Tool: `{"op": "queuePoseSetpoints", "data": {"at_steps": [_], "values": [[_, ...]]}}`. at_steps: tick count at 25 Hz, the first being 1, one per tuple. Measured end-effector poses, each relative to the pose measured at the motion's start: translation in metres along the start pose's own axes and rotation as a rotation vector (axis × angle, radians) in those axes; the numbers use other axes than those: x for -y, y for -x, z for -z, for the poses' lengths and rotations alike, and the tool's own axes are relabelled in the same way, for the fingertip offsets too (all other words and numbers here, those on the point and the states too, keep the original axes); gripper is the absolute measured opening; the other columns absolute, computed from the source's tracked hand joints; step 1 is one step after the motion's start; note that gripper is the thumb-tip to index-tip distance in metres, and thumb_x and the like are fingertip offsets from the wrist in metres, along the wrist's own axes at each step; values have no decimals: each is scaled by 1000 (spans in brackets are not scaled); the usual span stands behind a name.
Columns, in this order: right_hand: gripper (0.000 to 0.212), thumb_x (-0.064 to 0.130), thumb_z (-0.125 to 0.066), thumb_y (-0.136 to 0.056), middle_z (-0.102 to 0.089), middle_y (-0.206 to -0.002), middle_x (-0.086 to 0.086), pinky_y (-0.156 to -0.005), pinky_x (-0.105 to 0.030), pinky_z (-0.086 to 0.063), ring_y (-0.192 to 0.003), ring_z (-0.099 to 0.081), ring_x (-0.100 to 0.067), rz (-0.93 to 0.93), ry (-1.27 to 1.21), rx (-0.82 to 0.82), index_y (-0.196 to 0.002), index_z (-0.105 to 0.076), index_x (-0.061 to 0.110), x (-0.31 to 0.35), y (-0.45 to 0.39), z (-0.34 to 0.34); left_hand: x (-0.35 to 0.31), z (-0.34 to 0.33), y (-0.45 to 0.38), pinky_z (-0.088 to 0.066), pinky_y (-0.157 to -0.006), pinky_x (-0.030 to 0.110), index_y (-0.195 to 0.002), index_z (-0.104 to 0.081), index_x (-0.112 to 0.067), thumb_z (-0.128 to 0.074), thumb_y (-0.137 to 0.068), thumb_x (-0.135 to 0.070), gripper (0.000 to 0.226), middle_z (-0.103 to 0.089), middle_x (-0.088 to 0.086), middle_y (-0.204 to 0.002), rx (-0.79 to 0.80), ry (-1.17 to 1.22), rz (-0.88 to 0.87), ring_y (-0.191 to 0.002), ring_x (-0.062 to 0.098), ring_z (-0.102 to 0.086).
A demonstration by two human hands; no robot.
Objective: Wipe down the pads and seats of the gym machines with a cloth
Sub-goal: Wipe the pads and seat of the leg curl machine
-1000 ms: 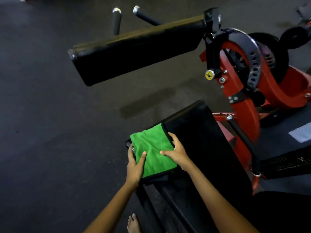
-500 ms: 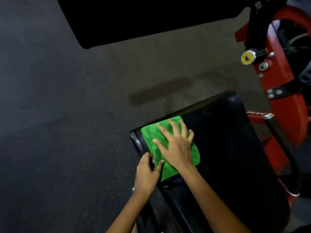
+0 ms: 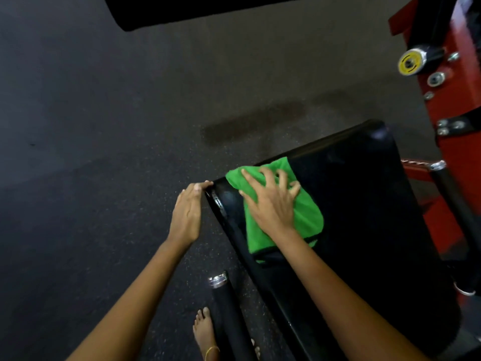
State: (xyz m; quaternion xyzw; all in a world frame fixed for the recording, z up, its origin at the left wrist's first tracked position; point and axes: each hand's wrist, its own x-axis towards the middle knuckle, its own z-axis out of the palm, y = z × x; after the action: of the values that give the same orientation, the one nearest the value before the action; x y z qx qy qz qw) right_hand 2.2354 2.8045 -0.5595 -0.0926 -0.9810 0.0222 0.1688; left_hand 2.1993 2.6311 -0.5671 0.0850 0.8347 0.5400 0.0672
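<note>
Floor (image 3: 104, 126): dark speckled rubber, one darker patch beyond the pad.

Machine frame (image 3: 458, 105): red, right side, with a yellow-capped knob (image 3: 411, 64). A second black pad (image 3: 208, 9) crosses the top edge of the view.

Seat pad (image 3: 369, 217): black, glossy, sloping away from the person. Most of its far and right surface lies uncovered by the cloth, so I judge the wipe to be at an early stage.

Green cloth (image 3: 307, 217): folded, lying flat on the near-left part of the seat pad, close to its corner.

Right hand (image 3: 270, 201): palm down on the cloth, fingers spread and bent at the tips, pressing it to the pad rather than gripping it.

Left hand (image 3: 187, 212): fingers straight and together, tips touching the pad's left corner edge; holds nothing.

Handle end (image 3: 218, 280), chrome-capped, below the pad; a bare foot (image 3: 204, 332) beside it.

Method note: keep the palm flat so the cloth stays folded, work in overlapping strokes toward the far right edge, brace the corner with the left hand, finish along the rim
</note>
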Motion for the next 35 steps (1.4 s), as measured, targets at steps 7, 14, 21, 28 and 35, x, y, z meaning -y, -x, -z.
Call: {"op": "queuePoseSetpoints", "data": {"at_steps": [7, 14, 21, 28, 35], "values": [[62, 43, -54, -74, -44, -126, 4, -88, -47, -31, -109, -41, -24, 383, -38, 0, -134, -39, 42, -11, 69, 6, 11, -2, 1, -36, -99, 26, -112, -47, -19, -17, -84, -62, 60, -63, -5, -111, -66, 310, 109, -113, 15, -55], [56, 36, -71, -69, -58, -116, -6, -80, -45, -41, -102, -39, -25, -89, -85, -55, -124, -58, 36, 50, 19, 1, 11, -7, 0, -38, -97, 27, -105, -48, -25, -17, -85, -60, 51, -63, -9, -104, -132, 271, 81, -106, 10, -56], [60, 36, -59, -70, -53, -117, -1, -75, -41, -38, -97, -42, -22, -42, -67, -34, -129, -47, 40, 2, 79, 3, 6, -11, 9, -38, -100, 46, -117, -56, -16, -19, -95, -48, 54, -55, -7, -111, -103, -79, -59, -110, 15, -52], [62, 36, -55, -72, -47, -120, -1, -75, -39, -36, -98, -43, -22, 103, -113, -2, -132, -43, 40, 7, 110, 7, -21, -22, 12, -33, -102, 47, -130, -43, -4, -49, -93, -41, 53, -47, 14, -130, -14, -533, 2, -119, 32, -46], [65, 28, -75, -66, -54, -112, -4, -72, -42, -41, -94, -41, -22, -383, -145, -86, -127, -54, 38, 2, 121, 9, -30, -73, 37, 8, -114, 48, -148, 6, -4, -33, -98, -38, 73, 16, 12, -156, -21, -598, 134, -145, 29, 9]]}}
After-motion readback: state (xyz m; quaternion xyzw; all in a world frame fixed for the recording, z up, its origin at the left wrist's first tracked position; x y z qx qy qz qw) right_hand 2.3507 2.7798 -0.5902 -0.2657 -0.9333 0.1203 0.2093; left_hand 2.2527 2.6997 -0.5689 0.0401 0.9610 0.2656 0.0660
